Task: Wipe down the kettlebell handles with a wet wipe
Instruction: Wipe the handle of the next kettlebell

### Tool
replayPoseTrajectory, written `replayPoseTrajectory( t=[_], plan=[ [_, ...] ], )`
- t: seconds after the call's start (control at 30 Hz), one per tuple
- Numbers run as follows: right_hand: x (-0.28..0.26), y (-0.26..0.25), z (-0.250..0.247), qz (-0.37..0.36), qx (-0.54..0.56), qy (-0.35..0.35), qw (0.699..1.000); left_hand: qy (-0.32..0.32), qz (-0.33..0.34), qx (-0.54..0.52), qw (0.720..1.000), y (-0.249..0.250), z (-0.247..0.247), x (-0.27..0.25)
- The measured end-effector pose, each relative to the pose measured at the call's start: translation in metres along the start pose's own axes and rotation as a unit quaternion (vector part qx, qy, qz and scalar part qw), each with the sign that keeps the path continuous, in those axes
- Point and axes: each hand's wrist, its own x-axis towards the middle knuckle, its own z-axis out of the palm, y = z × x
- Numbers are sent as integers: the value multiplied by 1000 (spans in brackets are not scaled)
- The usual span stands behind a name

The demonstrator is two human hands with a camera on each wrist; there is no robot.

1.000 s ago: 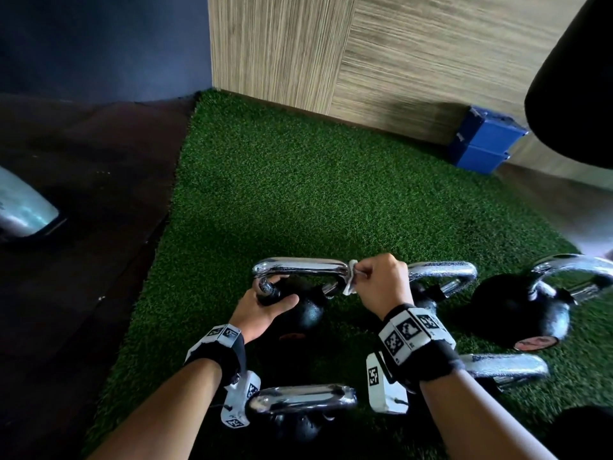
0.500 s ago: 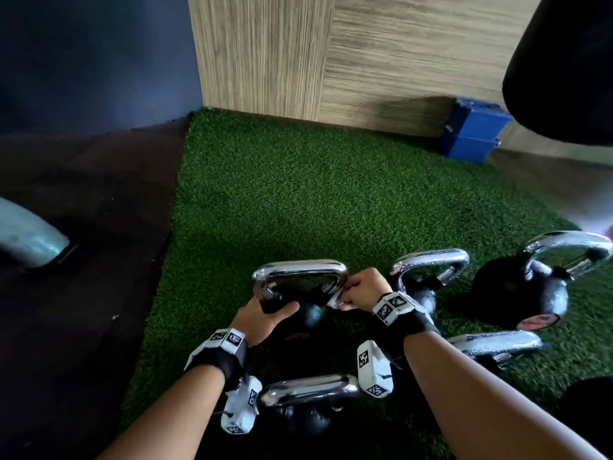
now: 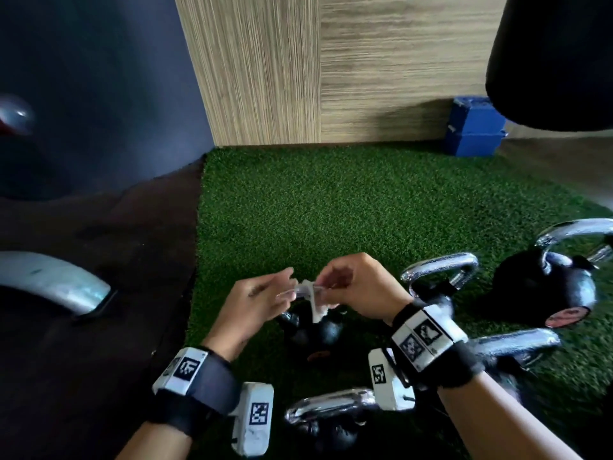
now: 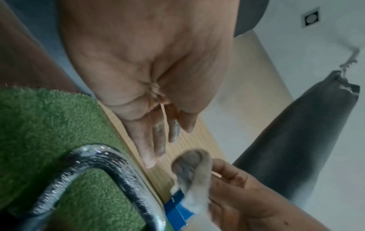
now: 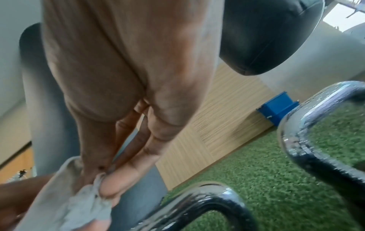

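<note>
The wiping looks paused for a refold: both hands are lifted just above the black kettlebell (image 3: pixel 311 330), the landmark here. The right hand (image 3: pixel 358 287) pinches the wet wipe (image 3: pixel 311 302) between thumb and fingers; the left hand (image 3: pixel 255 303), fingers nearly straight, meets its other edge. Judged next: bunch the wipe and bring it down onto an unwiped chrome handle (image 3: pixel 441 267) right of that kettlebell

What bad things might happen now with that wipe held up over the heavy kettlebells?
The wet wipe is only pinched by the right hand, so it might slip onto the green turf. It already looks grey, so it may smear dirt. The kettlebells sit close together; fingers could knock their handles.
</note>
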Motion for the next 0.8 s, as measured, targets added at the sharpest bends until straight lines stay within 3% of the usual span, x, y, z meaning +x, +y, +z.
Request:
replayPoseTrajectory(
  t=[0.13, 0.23, 0.3, 0.37, 0.4, 0.5, 0.6, 0.7, 0.8],
  plan=[
    [9, -21, 13, -59, -37, 62, 996, -34, -29, -48, 998, 15, 11, 2],
    [15, -22, 17, -67, -55, 150, 985, -70, -37, -81, 994, 15, 10, 5],
    [17, -15, 16, -59, -69, 164, 982, -67, -33, -91, 993, 11, 7, 8],
    [17, 0, 9, -14, -70, 139, 988, -48, 2, -41, 998, 8, 5, 13],
    [17, 11, 3, 21, -74, 136, 988, -21, 46, 43, 998, 6, 3, 16],
    [19, 54, -12, 152, -118, 171, 966, 67, 194, 294, 933, 3, 5, 24],
    [23, 87, -8, 259, -159, 68, 950, 63, 269, 368, 888, -2, 21, 31],
    [30, 102, 10, 267, -103, -1, 958, 24, 265, 416, 869, -10, 33, 38],
    [36, 110, 23, 244, -68, 30, 967, 7, 275, 447, 851, -18, 36, 38]
  ],
)
